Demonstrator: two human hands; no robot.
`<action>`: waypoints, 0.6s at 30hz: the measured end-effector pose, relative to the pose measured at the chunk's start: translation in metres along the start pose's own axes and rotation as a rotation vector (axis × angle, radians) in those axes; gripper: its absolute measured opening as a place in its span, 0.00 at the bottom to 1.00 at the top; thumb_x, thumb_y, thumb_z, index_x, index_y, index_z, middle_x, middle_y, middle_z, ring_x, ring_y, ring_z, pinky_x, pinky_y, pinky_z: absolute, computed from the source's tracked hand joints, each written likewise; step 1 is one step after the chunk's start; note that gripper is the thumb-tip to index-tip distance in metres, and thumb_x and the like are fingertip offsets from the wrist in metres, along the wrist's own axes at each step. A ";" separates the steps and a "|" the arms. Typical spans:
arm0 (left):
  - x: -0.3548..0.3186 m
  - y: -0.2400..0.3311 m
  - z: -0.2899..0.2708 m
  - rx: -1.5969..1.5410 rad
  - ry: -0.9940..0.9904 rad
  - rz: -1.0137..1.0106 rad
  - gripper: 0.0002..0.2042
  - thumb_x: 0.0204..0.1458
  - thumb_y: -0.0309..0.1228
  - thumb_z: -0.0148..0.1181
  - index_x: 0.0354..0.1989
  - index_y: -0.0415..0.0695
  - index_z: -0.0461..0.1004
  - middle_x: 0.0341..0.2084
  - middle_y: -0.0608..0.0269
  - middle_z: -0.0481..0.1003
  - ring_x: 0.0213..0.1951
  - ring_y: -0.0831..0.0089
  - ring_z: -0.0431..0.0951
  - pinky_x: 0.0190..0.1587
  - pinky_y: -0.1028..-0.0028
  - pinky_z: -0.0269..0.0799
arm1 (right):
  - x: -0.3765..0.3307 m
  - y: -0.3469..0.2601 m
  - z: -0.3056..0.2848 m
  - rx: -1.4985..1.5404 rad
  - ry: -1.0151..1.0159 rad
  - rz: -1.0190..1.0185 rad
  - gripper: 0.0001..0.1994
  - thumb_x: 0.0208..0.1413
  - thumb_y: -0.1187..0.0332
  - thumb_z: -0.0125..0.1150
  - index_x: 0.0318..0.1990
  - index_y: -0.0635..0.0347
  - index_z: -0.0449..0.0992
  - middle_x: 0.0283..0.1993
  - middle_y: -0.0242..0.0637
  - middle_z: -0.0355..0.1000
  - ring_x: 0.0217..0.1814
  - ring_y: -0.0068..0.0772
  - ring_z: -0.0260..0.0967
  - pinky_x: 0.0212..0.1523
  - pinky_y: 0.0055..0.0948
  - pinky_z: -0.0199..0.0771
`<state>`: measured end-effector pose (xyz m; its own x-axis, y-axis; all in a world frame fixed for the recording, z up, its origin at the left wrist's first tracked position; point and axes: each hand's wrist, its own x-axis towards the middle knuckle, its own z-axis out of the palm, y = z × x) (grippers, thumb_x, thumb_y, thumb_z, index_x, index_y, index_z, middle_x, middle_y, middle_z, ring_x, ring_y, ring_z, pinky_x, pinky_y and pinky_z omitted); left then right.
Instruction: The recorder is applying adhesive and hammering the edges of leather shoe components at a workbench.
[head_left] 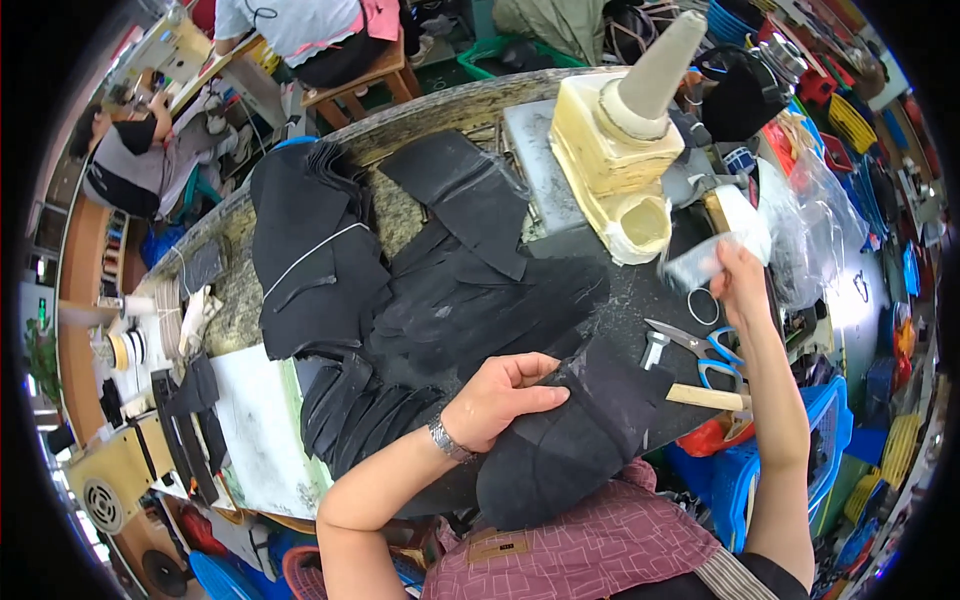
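Note:
My left hand (505, 400), with a metal watch on its wrist, pinches the upper edge of a black, soft sheet-like piece (565, 440). That piece hangs over the table's near edge, against a maroon patterned apron (590, 545). My right hand (742, 282) is closed around a pale, see-through object (697, 264), too blurred to name. It is held above the dark tabletop, beside the round mouth of a yellowish container (640, 228). Scissors with blue handles (705, 355) and a wooden handle (708, 397) lie just below my right hand.
Black cut pieces cover the table: a tied stack (310, 250), loose flat ones (465, 190) and an overlapping row (370, 420). A tall grey cone (660, 75) stands on the yellowish container. Blue baskets (825, 440) stand at the right. Other people sit beyond the table.

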<state>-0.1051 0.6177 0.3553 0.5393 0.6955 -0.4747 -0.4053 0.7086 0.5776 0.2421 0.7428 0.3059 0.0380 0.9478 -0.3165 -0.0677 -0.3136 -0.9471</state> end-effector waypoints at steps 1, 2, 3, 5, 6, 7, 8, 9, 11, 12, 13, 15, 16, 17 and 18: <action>0.000 0.001 0.002 0.020 0.005 -0.012 0.13 0.49 0.22 0.59 0.44 0.35 0.71 0.37 0.64 0.76 0.36 0.82 0.75 0.41 0.82 0.71 | -0.012 -0.004 0.004 -0.001 -0.009 0.002 0.11 0.57 0.62 0.54 0.36 0.63 0.70 0.25 0.36 0.70 0.20 0.22 0.68 0.16 0.17 0.67; 0.000 0.001 0.003 0.015 0.008 -0.010 0.13 0.49 0.22 0.59 0.44 0.35 0.71 0.37 0.64 0.76 0.36 0.82 0.75 0.41 0.82 0.71 | -0.026 -0.013 0.015 0.163 -0.037 -0.075 0.12 0.58 0.61 0.54 0.37 0.63 0.69 0.25 0.36 0.70 0.20 0.22 0.68 0.17 0.18 0.69; 0.001 0.001 0.005 0.041 0.009 -0.008 0.14 0.49 0.22 0.60 0.45 0.34 0.71 0.38 0.64 0.75 0.36 0.83 0.75 0.42 0.82 0.71 | -0.042 -0.026 0.029 0.327 -0.065 -0.152 0.13 0.58 0.59 0.53 0.37 0.62 0.68 0.25 0.35 0.70 0.20 0.22 0.67 0.18 0.18 0.70; -0.001 0.000 0.008 0.064 0.014 -0.010 0.15 0.49 0.23 0.60 0.46 0.34 0.71 0.38 0.64 0.75 0.37 0.83 0.74 0.42 0.82 0.71 | -0.079 -0.050 0.062 0.359 -0.261 -0.321 0.17 0.51 0.56 0.62 0.36 0.60 0.67 0.27 0.37 0.71 0.22 0.25 0.69 0.21 0.19 0.73; -0.001 0.001 0.011 0.104 0.017 -0.012 0.15 0.49 0.23 0.60 0.46 0.33 0.70 0.38 0.64 0.75 0.37 0.83 0.74 0.42 0.82 0.70 | -0.093 -0.053 0.072 0.260 -0.355 -0.466 0.19 0.46 0.57 0.68 0.36 0.59 0.67 0.28 0.39 0.72 0.23 0.26 0.70 0.21 0.20 0.72; -0.001 0.003 0.014 0.147 0.017 -0.013 0.16 0.49 0.23 0.60 0.47 0.33 0.70 0.39 0.64 0.75 0.38 0.84 0.73 0.43 0.82 0.70 | -0.102 -0.055 0.075 -0.001 -0.396 -0.721 0.21 0.40 0.58 0.72 0.35 0.58 0.67 0.29 0.39 0.73 0.23 0.26 0.70 0.20 0.20 0.70; -0.001 0.002 0.015 0.149 0.020 -0.012 0.16 0.49 0.23 0.60 0.47 0.33 0.70 0.39 0.64 0.75 0.38 0.84 0.73 0.43 0.82 0.70 | -0.107 -0.054 0.079 -0.264 -0.441 -0.966 0.23 0.35 0.59 0.76 0.34 0.56 0.68 0.31 0.39 0.73 0.23 0.26 0.70 0.19 0.21 0.69; -0.002 0.000 0.016 0.183 0.046 0.013 0.15 0.50 0.22 0.59 0.47 0.34 0.70 0.38 0.65 0.75 0.37 0.84 0.73 0.42 0.83 0.70 | -0.114 -0.062 0.086 -0.403 -0.485 -1.065 0.23 0.33 0.61 0.77 0.33 0.55 0.68 0.31 0.38 0.74 0.22 0.26 0.69 0.18 0.21 0.67; -0.002 -0.003 0.019 0.218 0.068 0.037 0.14 0.50 0.21 0.58 0.47 0.35 0.70 0.37 0.67 0.75 0.36 0.85 0.73 0.41 0.83 0.70 | -0.123 -0.067 0.096 -0.548 -0.524 -1.161 0.23 0.31 0.62 0.78 0.32 0.53 0.68 0.32 0.37 0.74 0.22 0.26 0.69 0.18 0.21 0.66; -0.003 -0.004 0.020 0.262 0.078 0.057 0.15 0.50 0.21 0.58 0.47 0.35 0.70 0.38 0.68 0.75 0.37 0.86 0.73 0.41 0.83 0.70 | -0.124 -0.066 0.102 -0.608 -0.495 -1.178 0.23 0.31 0.62 0.78 0.32 0.53 0.67 0.32 0.36 0.74 0.21 0.26 0.69 0.17 0.21 0.66; -0.004 -0.004 0.022 0.308 0.085 0.078 0.16 0.50 0.22 0.58 0.48 0.35 0.70 0.38 0.68 0.75 0.37 0.86 0.73 0.41 0.83 0.70 | -0.127 -0.066 0.104 -0.671 -0.463 -1.197 0.22 0.32 0.62 0.77 0.32 0.53 0.67 0.31 0.35 0.74 0.21 0.27 0.68 0.17 0.20 0.66; -0.006 -0.004 0.023 0.331 0.077 0.080 0.16 0.50 0.22 0.58 0.48 0.35 0.70 0.38 0.69 0.74 0.37 0.86 0.72 0.42 0.83 0.69 | -0.131 -0.065 0.103 -0.662 -0.456 -1.212 0.23 0.31 0.62 0.78 0.32 0.54 0.67 0.31 0.36 0.74 0.21 0.27 0.68 0.17 0.21 0.66; -0.007 -0.004 0.024 0.350 0.074 0.078 0.16 0.50 0.22 0.58 0.48 0.35 0.70 0.39 0.69 0.74 0.37 0.87 0.72 0.42 0.83 0.69 | -0.133 -0.063 0.102 -0.650 -0.453 -1.221 0.23 0.31 0.63 0.78 0.32 0.55 0.67 0.31 0.36 0.74 0.20 0.27 0.68 0.17 0.21 0.66; -0.009 -0.004 0.024 0.351 0.075 0.078 0.16 0.50 0.22 0.58 0.48 0.35 0.70 0.39 0.69 0.74 0.37 0.87 0.72 0.42 0.83 0.69 | -0.136 -0.061 0.109 -0.618 -0.457 -1.233 0.23 0.31 0.63 0.78 0.31 0.56 0.67 0.30 0.36 0.74 0.19 0.27 0.68 0.17 0.22 0.66; -0.010 -0.003 0.025 0.374 0.079 0.076 0.16 0.50 0.22 0.58 0.48 0.35 0.70 0.39 0.69 0.74 0.37 0.87 0.72 0.42 0.83 0.69 | -0.133 -0.059 0.110 -0.616 -0.458 -1.233 0.23 0.31 0.63 0.78 0.31 0.56 0.67 0.30 0.36 0.74 0.19 0.27 0.68 0.17 0.22 0.66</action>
<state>-0.0909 0.6054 0.3755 0.4534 0.7615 -0.4631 -0.1370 0.5730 0.8081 0.1318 0.6412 0.4101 -0.5689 0.5258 0.6324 0.2069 0.8357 -0.5088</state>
